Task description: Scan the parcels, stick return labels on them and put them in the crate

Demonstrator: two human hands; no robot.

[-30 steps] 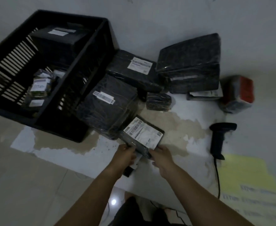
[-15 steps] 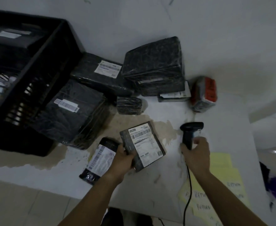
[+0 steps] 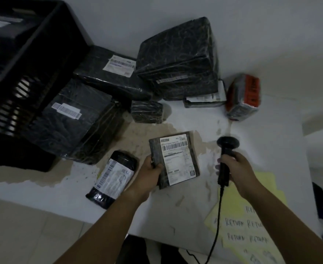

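The flat parcel (image 3: 177,161), dark-wrapped with a white shipping label facing up, was above the middle of the white table (image 3: 175,210); whether it rested on the top or was lifted off it could not be told. The left hand (image 3: 149,172) gripped it, fingers curled round its left edge. Just to the right, clear of the parcel, the right hand (image 3: 236,168) was closed round the handle of a black scanner (image 3: 227,145), whose cord (image 3: 216,221) trailed off the front edge.

A soft pouch parcel (image 3: 113,176) lay left of the held one. Yellow sheets (image 3: 233,225) handwritten with RETURN lay under the right forearm. Further back sat a small cube parcel (image 3: 147,111), a big wrapped box (image 3: 179,58) and a red-taped parcel (image 3: 242,98). At the left a large flat package (image 3: 74,121) leaned against the black crate (image 3: 33,54).
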